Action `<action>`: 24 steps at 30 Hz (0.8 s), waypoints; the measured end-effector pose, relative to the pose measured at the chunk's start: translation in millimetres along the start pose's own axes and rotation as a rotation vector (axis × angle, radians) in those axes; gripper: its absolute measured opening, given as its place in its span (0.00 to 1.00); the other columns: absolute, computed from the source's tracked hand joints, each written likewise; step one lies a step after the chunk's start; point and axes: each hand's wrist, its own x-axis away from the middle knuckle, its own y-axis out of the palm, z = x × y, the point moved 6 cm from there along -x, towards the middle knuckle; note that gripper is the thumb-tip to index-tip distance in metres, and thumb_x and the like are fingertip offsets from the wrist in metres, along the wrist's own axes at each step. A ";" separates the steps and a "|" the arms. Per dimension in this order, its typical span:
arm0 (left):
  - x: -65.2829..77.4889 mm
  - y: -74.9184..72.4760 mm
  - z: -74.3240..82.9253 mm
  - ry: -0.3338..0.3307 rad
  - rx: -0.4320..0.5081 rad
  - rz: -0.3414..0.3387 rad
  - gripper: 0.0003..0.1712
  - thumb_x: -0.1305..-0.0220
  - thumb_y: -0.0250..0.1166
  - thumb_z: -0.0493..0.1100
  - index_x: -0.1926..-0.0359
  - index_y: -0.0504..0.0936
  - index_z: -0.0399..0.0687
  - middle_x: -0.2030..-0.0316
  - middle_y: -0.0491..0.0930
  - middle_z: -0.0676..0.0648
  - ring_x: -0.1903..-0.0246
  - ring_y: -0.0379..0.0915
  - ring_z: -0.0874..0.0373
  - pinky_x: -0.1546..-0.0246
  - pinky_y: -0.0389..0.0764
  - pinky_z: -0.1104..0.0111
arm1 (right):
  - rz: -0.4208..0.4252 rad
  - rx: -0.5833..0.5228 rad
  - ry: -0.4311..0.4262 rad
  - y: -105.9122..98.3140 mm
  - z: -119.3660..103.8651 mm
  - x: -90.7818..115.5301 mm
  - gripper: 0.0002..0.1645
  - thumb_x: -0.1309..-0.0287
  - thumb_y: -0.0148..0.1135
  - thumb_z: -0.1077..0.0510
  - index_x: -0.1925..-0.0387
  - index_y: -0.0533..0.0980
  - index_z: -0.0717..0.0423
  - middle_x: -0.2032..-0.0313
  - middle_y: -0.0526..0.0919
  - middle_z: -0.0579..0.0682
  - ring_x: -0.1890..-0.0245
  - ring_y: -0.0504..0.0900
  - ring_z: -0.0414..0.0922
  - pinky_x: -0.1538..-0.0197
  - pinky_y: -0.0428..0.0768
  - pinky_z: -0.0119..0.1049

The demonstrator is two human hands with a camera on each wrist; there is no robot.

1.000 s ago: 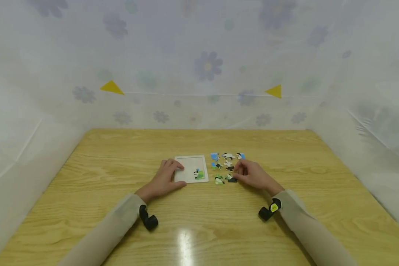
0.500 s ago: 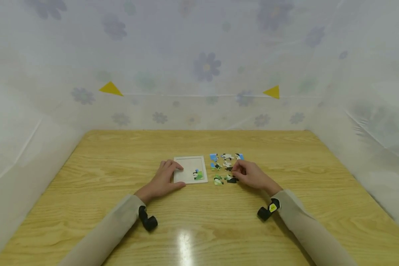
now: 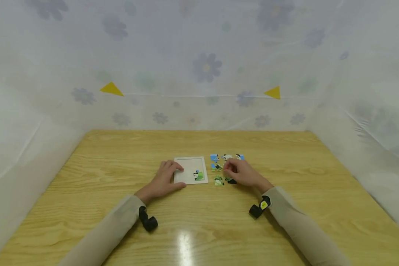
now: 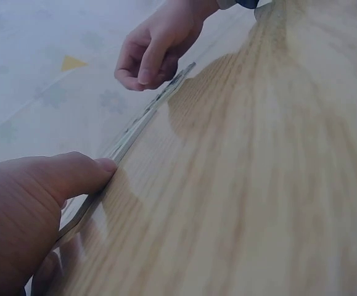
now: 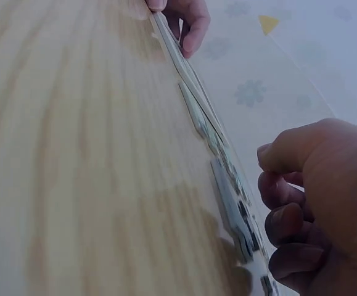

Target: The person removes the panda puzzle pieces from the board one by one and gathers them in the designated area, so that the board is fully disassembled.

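Note:
A white square puzzle tray [image 3: 189, 165] lies flat on the table, with one panda-picture puzzle piece [image 3: 198, 175] in its lower right corner. My left hand [image 3: 164, 180] rests at the tray's left side, its straight thumb along the front edge and the index finger reaching over the surface. To the right of the tray, several loose puzzle pieces [image 3: 218, 180] are laid out in rows. My right hand [image 3: 244, 173] is over the middle of these pieces and hides some of them. In the right wrist view its fingers [image 5: 287, 222] are curled, and no piece shows between them.
The wood-grained table [image 3: 199, 225] carries the tray and pieces near its middle. A pale flowered sheet [image 3: 199, 92] stands behind it and along both sides, with two yellow triangles on the back part. Black cameras [image 3: 148, 220] are strapped to both wrists.
My right hand has moved left, from the right-hand side of the loose pieces to over their middle, baring part of the right side. The left hand and tray have stayed put.

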 end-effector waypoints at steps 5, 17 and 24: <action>-0.2 -0.1 1.0 -0.004 0.002 0.003 0.26 0.44 0.72 0.48 0.49 0.75 0.42 0.47 0.69 0.42 0.50 0.57 0.48 0.48 0.63 0.54 | -0.028 0.025 -0.043 7.7 -8.1 -10.2 0.03 0.33 0.58 0.57 0.64 0.76 0.52 0.74 0.76 0.43 0.79 0.69 0.36 0.72 0.71 0.31; 1.2 0.5 1.6 -0.005 0.004 -0.007 0.25 0.43 0.71 0.49 0.49 0.75 0.43 0.47 0.69 0.42 0.49 0.58 0.48 0.47 0.64 0.53 | -0.079 -0.002 -0.121 28.5 -23.9 -28.1 0.12 0.38 0.64 0.56 0.55 0.77 0.56 0.71 0.75 0.45 0.77 0.68 0.36 0.69 0.72 0.32; -0.4 1.1 1.4 -0.009 -0.003 -0.007 0.24 0.43 0.71 0.49 0.50 0.75 0.43 0.48 0.69 0.43 0.49 0.58 0.48 0.47 0.63 0.53 | -0.086 0.059 -0.159 37.3 -33.0 -38.7 0.24 0.45 0.70 0.48 0.49 0.78 0.53 0.64 0.76 0.46 0.72 0.67 0.39 0.63 0.70 0.34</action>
